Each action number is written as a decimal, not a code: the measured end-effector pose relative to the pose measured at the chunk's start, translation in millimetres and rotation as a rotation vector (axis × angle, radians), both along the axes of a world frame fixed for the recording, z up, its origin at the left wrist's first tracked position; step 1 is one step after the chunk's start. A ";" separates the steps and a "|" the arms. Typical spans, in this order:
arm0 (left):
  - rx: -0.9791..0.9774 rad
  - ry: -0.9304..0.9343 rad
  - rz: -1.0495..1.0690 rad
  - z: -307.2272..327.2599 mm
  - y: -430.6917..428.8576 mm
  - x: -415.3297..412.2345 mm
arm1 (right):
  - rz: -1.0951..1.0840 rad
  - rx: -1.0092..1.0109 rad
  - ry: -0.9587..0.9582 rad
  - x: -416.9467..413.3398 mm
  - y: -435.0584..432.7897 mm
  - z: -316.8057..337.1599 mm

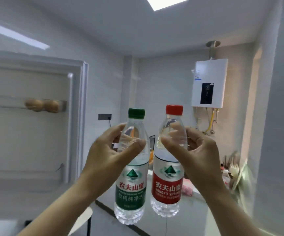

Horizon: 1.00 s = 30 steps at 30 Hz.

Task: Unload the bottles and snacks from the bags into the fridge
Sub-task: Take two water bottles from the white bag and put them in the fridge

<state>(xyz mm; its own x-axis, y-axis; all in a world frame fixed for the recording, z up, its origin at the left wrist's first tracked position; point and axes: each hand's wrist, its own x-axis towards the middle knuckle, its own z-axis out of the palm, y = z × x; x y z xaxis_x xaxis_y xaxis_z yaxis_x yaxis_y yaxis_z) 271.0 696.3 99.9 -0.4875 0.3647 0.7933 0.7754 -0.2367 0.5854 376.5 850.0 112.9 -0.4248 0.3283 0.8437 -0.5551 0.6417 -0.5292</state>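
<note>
Fingers [114, 130] of our left grip [110, 150] pinch the green-capped bottle [134, 165] at its shoulder; our right grip [194, 150] pinches the red-capped bottle [165, 208] likewise. Caps [136, 113] stand above each grip, labels [131, 193] below.

Green-capped bottle [132, 167] with green-and-white label; red-capped bottle [169, 160] with red-and-white label; white water heater [209, 82].

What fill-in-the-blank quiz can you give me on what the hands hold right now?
1. The left hand grips a water bottle with a ____ cap.
2. The right hand grips the other water bottle, whose cap is ____.
3. The water heater hangs on the wall to the ____ of both bottles.
Missing words: green; red; right.
</note>
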 end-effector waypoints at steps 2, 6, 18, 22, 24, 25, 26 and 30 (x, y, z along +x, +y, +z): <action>-0.003 -0.004 0.065 -1.3 -12.4 -1.6 | 0.107 -0.004 -0.018 -18.7 -4.5 -1.0; -0.011 -0.043 0.262 -6.4 -43.8 -8.3 | 0.280 -0.004 -0.034 -55.1 -22.1 -5.4; -0.049 -0.086 0.684 -12.7 -187.5 -17.4 | 0.643 0.034 -0.010 -132.1 -146.4 -9.4; -0.029 -0.100 0.794 -9.7 -241.0 -15.8 | 0.733 0.054 0.016 -149.1 -200.6 -5.8; -0.027 -0.101 0.838 -8.1 -266.4 -14.1 | 0.752 0.071 0.032 -155.9 -227.5 -4.9; -0.024 -0.102 0.856 -7.4 -278.1 -12.9 | 0.756 0.078 0.034 -159.3 -240.8 -4.8; -0.017 -0.104 0.869 -7.0 -290.0 -12.3 | 0.761 0.082 0.030 -162.7 -253.9 -5.0; 0.001 -0.126 0.890 -6.0 -329.9 -13.2 | 0.816 0.044 0.005 -177.1 -298.8 -7.4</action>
